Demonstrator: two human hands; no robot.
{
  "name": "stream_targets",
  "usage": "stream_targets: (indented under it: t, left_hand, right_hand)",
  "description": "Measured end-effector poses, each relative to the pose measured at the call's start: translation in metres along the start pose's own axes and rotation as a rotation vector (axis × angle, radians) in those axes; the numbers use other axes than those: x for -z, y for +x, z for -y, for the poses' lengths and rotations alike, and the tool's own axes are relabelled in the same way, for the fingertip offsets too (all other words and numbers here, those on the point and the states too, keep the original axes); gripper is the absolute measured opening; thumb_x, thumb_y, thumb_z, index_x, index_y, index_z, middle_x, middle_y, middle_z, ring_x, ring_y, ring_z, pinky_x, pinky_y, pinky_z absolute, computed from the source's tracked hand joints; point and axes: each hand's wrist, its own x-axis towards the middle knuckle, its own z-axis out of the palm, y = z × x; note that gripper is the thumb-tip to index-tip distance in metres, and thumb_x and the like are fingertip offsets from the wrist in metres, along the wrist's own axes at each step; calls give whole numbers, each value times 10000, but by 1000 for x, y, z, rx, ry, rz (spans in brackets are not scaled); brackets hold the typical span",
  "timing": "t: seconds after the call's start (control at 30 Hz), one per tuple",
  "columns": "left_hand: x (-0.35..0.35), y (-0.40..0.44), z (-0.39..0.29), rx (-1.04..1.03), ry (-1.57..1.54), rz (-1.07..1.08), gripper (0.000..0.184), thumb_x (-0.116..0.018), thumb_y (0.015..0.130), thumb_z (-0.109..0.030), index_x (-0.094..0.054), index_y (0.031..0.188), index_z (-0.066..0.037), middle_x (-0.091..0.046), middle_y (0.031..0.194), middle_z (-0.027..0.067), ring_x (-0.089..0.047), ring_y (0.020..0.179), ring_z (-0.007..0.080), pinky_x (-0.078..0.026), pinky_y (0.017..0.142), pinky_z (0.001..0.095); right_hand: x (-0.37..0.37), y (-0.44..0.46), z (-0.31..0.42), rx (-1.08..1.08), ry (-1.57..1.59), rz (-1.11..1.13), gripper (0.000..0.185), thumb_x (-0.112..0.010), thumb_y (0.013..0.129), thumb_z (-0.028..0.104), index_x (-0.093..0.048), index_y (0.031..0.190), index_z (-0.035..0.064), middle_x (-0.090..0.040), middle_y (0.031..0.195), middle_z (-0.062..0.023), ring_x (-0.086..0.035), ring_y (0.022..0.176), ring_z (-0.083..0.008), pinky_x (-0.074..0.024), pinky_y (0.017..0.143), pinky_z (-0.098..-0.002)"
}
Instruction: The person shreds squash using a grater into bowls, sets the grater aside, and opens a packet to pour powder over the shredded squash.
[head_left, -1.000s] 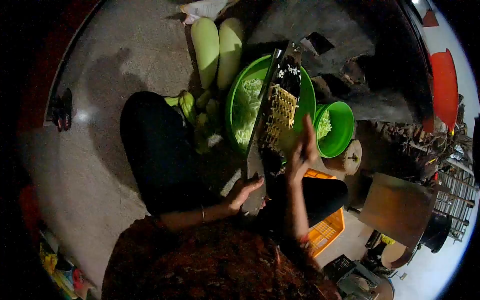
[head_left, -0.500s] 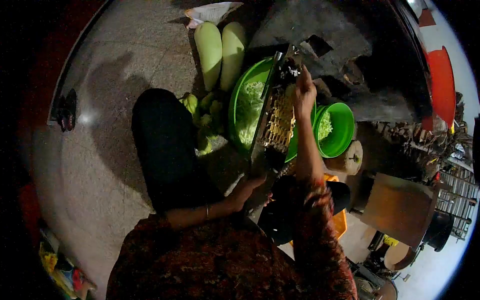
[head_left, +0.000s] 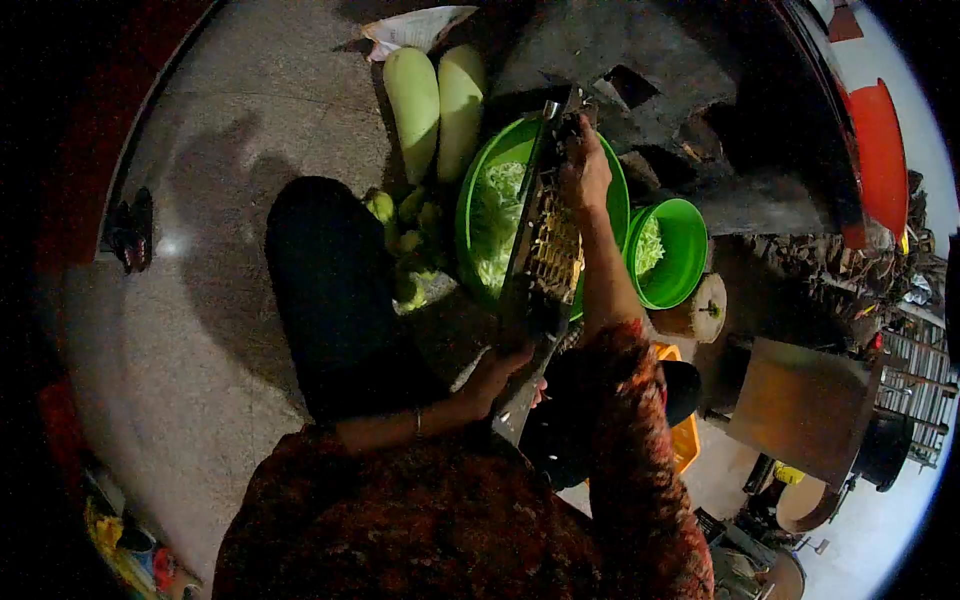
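A long grater with a perforated middle slants over a large green basin. Pale shredded vegetable lies in the basin. My left hand is closed around the grater's lower end, near my lap. At its upper end, my right hand rests over the board with fingers curled; whatever lies under them is hidden. Beside the basin, a smaller green bucket also contains pale shreds.
Two long pale green gourds lie beyond the basin, near a crumpled sheet. Green peelings or pieces lie left of the basin. A round wooden block, an orange crate and a brown board stand to the right.
My right hand has shifted left and slightly up, from the grater's right side onto its upper part. My left hand keeps its hold. The whole view has moved slightly.
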Motion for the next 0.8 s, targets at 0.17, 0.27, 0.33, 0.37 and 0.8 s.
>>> stream_targets:
  t: [0.17, 0.27, 0.33, 0.37, 0.8]
  left_hand:
    - [0, -1, 2, -106, 32, 50, 432, -531, 884, -440, -556, 1034, -36, -631, 789, 123, -632, 658, 229, -530, 631, 368]
    - [11, 7, 15, -173, 110, 26, 503, -475, 892, -500, -548, 1031, -22, -640, 842, 128, -636, 685, 247, -527, 679, 372]
    - [0, 3, 0, 12, 129, -46, 508, -465, 895, -505, -545, 1026, -20, -640, 837, 130, -638, 682, 250, -529, 665, 371]
    - [0, 3, 0, 14, 117, -18, 509, -460, 896, -507, -545, 1024, -22, -640, 833, 127, -638, 680, 246, -528, 655, 368]
    - [-2, 1, 0, 18, 52, -9, 459, -448, 907, -491, -540, 983, -49, -626, 798, 121, -627, 639, 232, -526, 599, 351]
  right_hand:
    - [29, -14, -7, 241, 339, 223, 420, -533, 905, 202, -466, 1291, 48, -525, 1254, -117, -488, 1154, -206, -404, 927, -334]
    - [61, -75, 21, 417, 148, 321, 555, -659, 802, 302, -488, 1268, 52, -445, 1339, -148, -364, 1275, -297, -307, 1023, -422]
    - [67, -98, 15, 426, 59, 273, 643, -703, 746, 358, -486, 1270, 56, -400, 1374, -150, -281, 1314, -342, -229, 1059, -463]
    - [64, -108, 11, 341, 114, 253, 690, -712, 725, 402, -481, 1278, 61, -363, 1402, -146, -203, 1352, -352, -171, 1082, -485]
    - [60, -160, 18, 171, -87, 11, 413, -345, 960, 328, -489, 1303, 148, -341, 1430, -99, -160, 1361, -360, -119, 1085, -507]
